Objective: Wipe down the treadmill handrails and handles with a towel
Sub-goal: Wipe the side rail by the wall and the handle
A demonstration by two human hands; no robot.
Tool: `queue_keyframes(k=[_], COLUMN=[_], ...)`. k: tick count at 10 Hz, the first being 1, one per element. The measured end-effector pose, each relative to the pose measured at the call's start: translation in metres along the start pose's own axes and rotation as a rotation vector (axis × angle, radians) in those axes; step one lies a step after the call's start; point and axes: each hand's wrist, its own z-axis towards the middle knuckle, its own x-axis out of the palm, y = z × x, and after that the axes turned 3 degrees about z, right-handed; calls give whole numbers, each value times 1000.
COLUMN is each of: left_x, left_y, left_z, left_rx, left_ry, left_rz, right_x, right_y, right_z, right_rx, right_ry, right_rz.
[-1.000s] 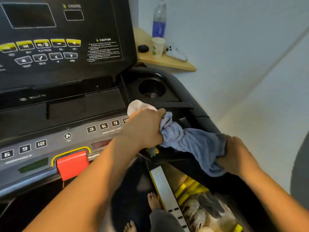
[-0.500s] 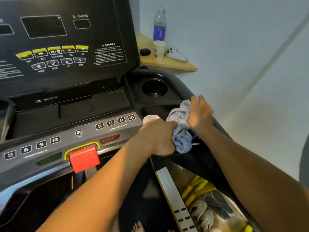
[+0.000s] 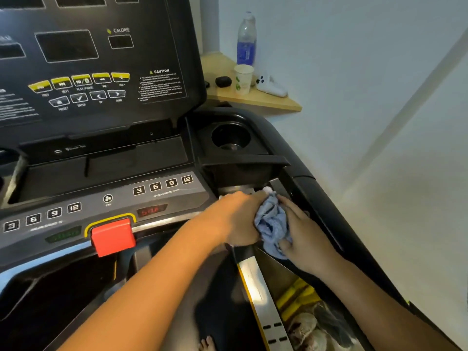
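A crumpled blue towel (image 3: 272, 224) is bunched between my two hands at the right end of the treadmill console, just below the cup holder. My left hand (image 3: 238, 219) grips its left side, fingers curled around cloth. My right hand (image 3: 301, 229) holds the towel's right side, fingers lying along it. The black right handrail (image 3: 326, 206) runs from the console down toward the lower right, right beside my right hand. The part of the treadmill under the towel is hidden.
The console (image 3: 101, 193) with speed buttons and a red stop key (image 3: 112, 236) fills the left. A cup holder (image 3: 230, 138) sits above my hands. A wooden corner shelf (image 3: 278, 102) holds a water bottle (image 3: 246, 39), a paper cup (image 3: 243, 78) and small items. White wall stands at right.
The towel, stretched along the handrail a second ago, is now bunched into a ball. My right hand came up the rail to the console, then settled back against the towel beside my left hand.
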Motion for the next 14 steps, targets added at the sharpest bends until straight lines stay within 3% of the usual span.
queue_keyframes(k=[1, 3, 5, 6, 7, 8, 10, 11, 12, 13, 14], left_x=[-24, -53, -19, 3, 34, 58, 44, 48, 54, 49, 50], left_y=[9, 32, -2, -18, -36, -49, -19, -15, -22, -29, -36], left_z=[-24, -38, -6, 13, 26, 36, 11, 7, 18, 31, 39], left_rx=[19, -217, -139, -88, -22, 5, -58, -62, -118, -159, -152], left_ry=[-68, -271, -105, -77, -54, -89, -151, -200, -201, -121, -42], left_rz=[118, 109, 203, 159, -85, -114, 98, 265, 264, 306, 435], right_x=[4, 27, -2, -22, -44, -52, -58, -69, -58, -36, -32], right_y=[23, 70, 24, -6, -43, -57, -70, -89, -81, -48, -47], right_z=[7, 45, 4, -11, -28, -50, -66, -20, 37, 74, 82], right_rx=[-39, -30, -54, -71, -140, -121, 471, 763, 625, 382, 388], right_ry=[102, 116, 237, 206, 84, -32, -223, -104, -91, -23, -80], right_rz=[161, 213, 148, -30, -245, -243, -106, -59, -27, -162, -283])
